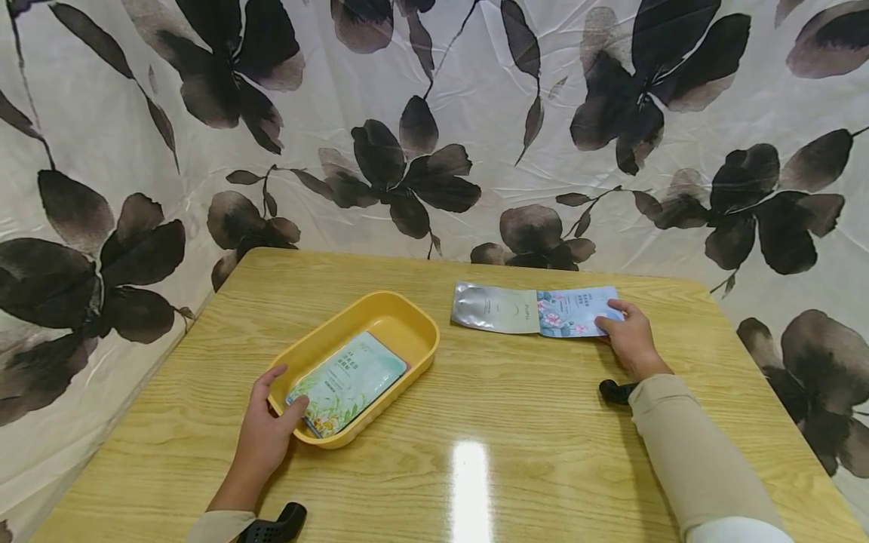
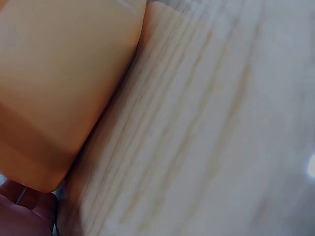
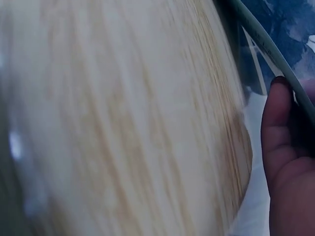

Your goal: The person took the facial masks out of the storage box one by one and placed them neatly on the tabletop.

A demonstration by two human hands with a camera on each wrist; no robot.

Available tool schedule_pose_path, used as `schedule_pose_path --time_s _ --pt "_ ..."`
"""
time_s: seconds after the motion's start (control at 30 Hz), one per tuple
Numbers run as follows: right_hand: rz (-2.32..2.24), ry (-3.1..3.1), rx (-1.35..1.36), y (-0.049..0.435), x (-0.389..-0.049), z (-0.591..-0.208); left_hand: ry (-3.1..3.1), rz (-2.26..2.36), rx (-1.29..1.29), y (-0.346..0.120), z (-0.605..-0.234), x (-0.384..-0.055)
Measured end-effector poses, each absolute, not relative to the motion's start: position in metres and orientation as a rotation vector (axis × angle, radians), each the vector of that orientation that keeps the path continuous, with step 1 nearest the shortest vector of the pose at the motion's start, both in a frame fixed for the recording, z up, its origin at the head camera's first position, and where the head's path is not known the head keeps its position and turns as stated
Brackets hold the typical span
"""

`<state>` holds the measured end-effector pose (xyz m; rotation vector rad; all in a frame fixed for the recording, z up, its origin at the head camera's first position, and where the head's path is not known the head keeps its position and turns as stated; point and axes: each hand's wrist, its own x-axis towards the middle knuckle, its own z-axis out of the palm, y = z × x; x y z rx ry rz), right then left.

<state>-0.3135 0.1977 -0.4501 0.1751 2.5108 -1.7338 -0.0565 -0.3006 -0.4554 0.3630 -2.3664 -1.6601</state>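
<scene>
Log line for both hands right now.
left hand: grips yellow tray | right hand: holds blue packet | green packet: in tray | silver packet: beside blue

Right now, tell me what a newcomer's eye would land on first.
Probably the yellow tray, left of centre on the wooden table, its near end gripped by the left hand. Next, the blue floral packet pinched in the right hand, at right, then the dark-flowered cloth behind.

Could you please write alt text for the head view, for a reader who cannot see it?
A person's left hand grips a yellow tray with a pale green packet inside, while the right hand holds a blue floral packet, its left edge meeting a silvery packet. Behind the wooden table hangs flowered cloth.
</scene>
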Motion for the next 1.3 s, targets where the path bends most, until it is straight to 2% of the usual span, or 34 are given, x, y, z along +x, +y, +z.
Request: schedule_pose_path --time_s 1.3 --pt "-1.499 2.692 0.001 0.21 -0.308 -0.436 -2.386 -1.646 0.384 -0.301 -0.453 -0.056"
